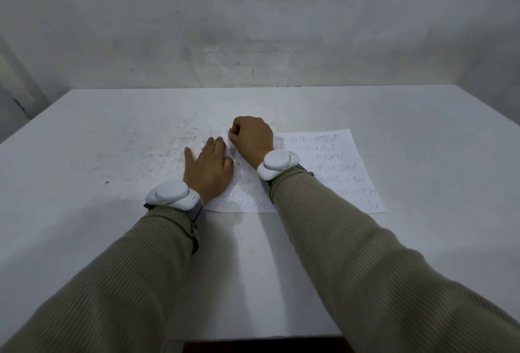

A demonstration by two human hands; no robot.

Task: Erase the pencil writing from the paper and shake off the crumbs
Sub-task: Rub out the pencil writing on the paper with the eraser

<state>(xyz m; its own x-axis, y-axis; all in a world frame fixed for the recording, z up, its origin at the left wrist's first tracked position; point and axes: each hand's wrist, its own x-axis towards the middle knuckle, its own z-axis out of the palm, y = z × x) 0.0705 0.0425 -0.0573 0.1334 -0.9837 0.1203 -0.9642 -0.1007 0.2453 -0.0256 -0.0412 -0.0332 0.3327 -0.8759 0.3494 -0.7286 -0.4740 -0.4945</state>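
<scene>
**Two hands on a pencilled sheet**

A paper lies right of centre on a white table. Its writing is faint; one word perhaps reads "ayani". The left hand presses flat on its left edge. The right hand is curled at its far-left corner, and any contents are hidden.

Paper: white, covered in grey pencil writing. Table: white, flecked with dark grey smudges. Sleeves: beige, fine ribbed pattern. Wrist devices: white, grey straps. Wall: mottled pale grey.
</scene>
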